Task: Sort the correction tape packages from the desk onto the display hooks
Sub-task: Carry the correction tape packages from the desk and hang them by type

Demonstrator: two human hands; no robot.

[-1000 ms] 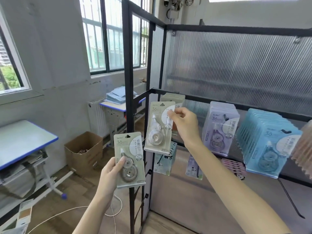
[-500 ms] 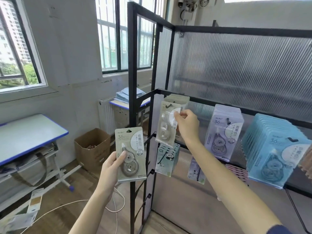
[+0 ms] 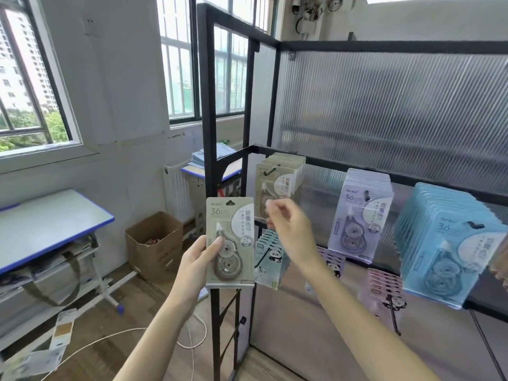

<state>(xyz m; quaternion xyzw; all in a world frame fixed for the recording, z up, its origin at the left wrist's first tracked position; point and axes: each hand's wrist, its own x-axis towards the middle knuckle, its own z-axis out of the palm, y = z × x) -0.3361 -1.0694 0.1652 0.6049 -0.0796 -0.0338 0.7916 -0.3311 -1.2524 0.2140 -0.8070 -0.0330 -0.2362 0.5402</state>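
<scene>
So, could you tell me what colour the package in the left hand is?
Greyish beige package, clearest in the head view.

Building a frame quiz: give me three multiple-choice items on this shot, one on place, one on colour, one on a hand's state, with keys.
1. Where does the beige stack hang?
A. leftmost upper hook
B. rightmost hook
C. floor box

2. Colour of the stack right of the lavender stack?
A. red
B. light blue
C. black

3. What is the left hand doing?
A. resting open
B. holding a beige package
C. gripping the frame

Key: 1 A, it hangs nearest the frame post; 2 B, the blue stack shows it; 3 B, thumb lies on the beige package.
</scene>
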